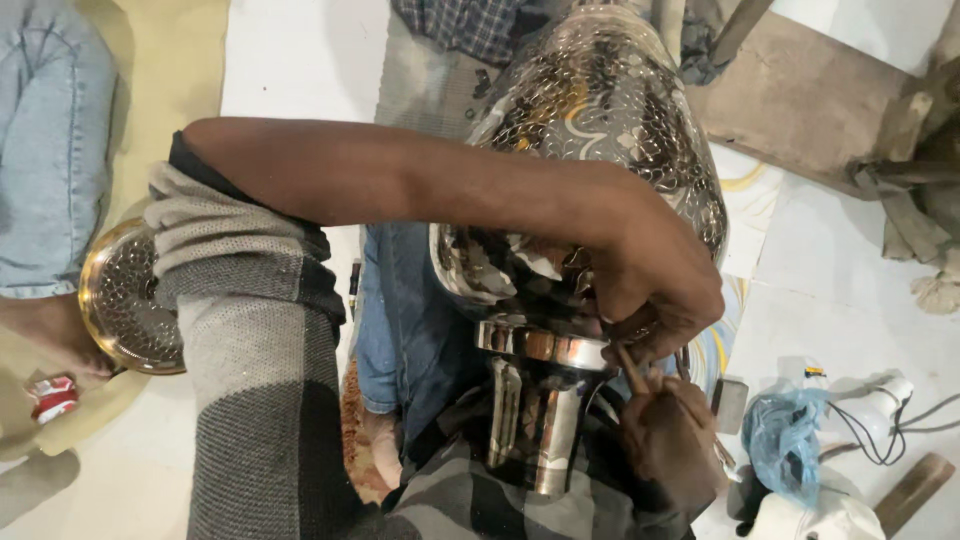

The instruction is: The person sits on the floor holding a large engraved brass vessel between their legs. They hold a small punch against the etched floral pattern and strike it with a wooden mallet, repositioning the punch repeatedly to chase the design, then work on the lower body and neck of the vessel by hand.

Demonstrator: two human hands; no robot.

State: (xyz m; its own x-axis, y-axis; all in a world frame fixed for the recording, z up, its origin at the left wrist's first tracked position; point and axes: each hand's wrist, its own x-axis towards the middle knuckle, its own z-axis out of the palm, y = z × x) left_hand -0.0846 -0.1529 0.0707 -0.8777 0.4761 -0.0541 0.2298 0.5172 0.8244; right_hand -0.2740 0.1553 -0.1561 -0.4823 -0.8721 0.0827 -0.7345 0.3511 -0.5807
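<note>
Head view: left hand [655,275] atop vase [590,130]

vase: [600,130] large, shiny embossed metal, lying tilted across the lap
neck: [545,400] polished, ribbed, pointing toward the wearer

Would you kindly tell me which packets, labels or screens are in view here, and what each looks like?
Small packet: on the floor at the far left, below the round metal bowl; flat, crumpled, red and white.
Plastic bag: on the floor at lower right; crumpled, pale blue.
No screens or signs show.
</note>
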